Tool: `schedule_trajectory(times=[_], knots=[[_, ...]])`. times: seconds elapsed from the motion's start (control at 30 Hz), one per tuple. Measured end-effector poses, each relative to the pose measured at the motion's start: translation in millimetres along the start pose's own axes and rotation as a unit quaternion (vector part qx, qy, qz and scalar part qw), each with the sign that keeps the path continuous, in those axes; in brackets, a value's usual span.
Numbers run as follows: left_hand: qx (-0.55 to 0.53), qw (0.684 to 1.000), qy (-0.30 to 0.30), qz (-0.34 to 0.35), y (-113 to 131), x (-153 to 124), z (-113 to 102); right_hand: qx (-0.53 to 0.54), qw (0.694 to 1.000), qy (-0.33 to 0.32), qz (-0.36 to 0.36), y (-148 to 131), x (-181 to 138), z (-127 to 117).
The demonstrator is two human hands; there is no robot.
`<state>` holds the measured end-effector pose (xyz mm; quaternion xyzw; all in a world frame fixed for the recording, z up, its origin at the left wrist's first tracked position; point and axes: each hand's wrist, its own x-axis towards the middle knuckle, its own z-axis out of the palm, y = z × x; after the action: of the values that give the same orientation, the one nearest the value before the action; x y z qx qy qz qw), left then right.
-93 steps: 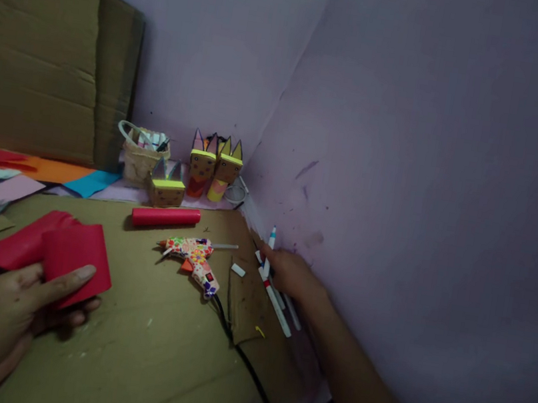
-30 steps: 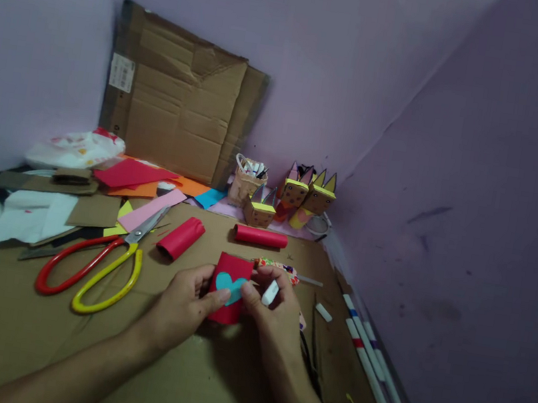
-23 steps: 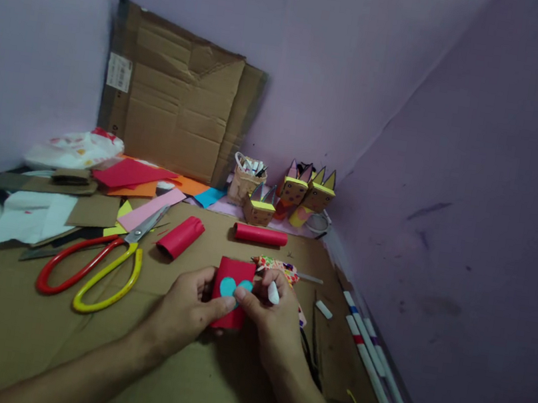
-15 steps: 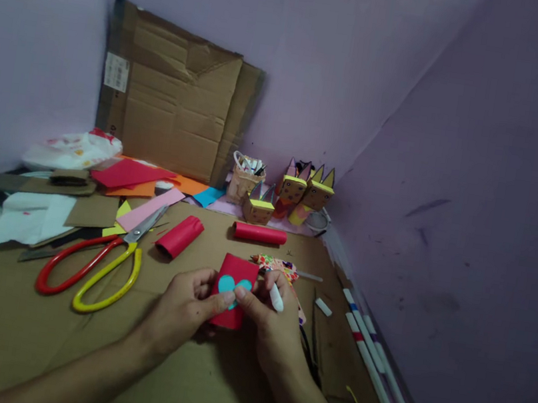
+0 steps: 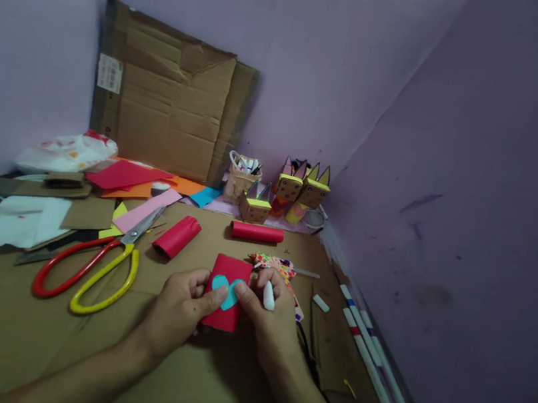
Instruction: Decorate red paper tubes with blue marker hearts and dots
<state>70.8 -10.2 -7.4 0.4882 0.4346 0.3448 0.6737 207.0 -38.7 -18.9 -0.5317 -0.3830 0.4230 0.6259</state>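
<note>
While the red paper tube sits low over the cardboard-covered counter, its blue heart faces up between both hands. The left hand pinches the tube's left edge, thumb pressed on the heart. The right hand presses a fingertip on the heart's right lobe, with its other fingers curled round a white pen. A patterned glue gun lies just behind, and red-and-yellow scissors lie to the left.

We read no text: the white label on the cardboard sheet is too small.
</note>
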Motion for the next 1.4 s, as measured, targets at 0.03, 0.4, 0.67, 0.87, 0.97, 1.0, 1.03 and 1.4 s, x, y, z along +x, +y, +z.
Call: schedule_trajectory(times=[0.03, 0.4, 0.67, 0.87, 0.97, 1.0, 1.03, 1.4], knots=[[-0.001, 1.000, 0.004, 0.000, 1, 0, 0, -0.012, 1.000, 0.018, -0.009, 0, 0, 0], [0.011, 0.999, 0.026, 0.023, -4, 3, 1, -0.050, 0.997, 0.041, -0.049, -11, -9, 6], [0.023, 0.999, 0.002, 0.027, -1, 2, 1, 0.028, 0.998, 0.051, 0.012, -3, -6, -1], [0.018, 0.997, -0.011, 0.076, -1, 1, 2, 0.042, 0.997, 0.062, 0.018, 0, -12, 1], [0.039, 0.995, -0.005, 0.087, -3, -1, 2, 0.032, 0.998, 0.060, 0.014, -2, -13, 3], [0.047, 0.995, 0.001, 0.089, -3, -1, 2, 0.023, 0.998, 0.060, 0.011, -3, -13, 3], [0.054, 0.994, 0.006, 0.090, -3, -2, 2, 0.011, 0.998, 0.059, 0.007, -4, -13, 4], [0.012, 0.999, -0.029, 0.020, -3, -3, -1, 0.025, 1.000, -0.005, -0.002, -8, -4, 3]])
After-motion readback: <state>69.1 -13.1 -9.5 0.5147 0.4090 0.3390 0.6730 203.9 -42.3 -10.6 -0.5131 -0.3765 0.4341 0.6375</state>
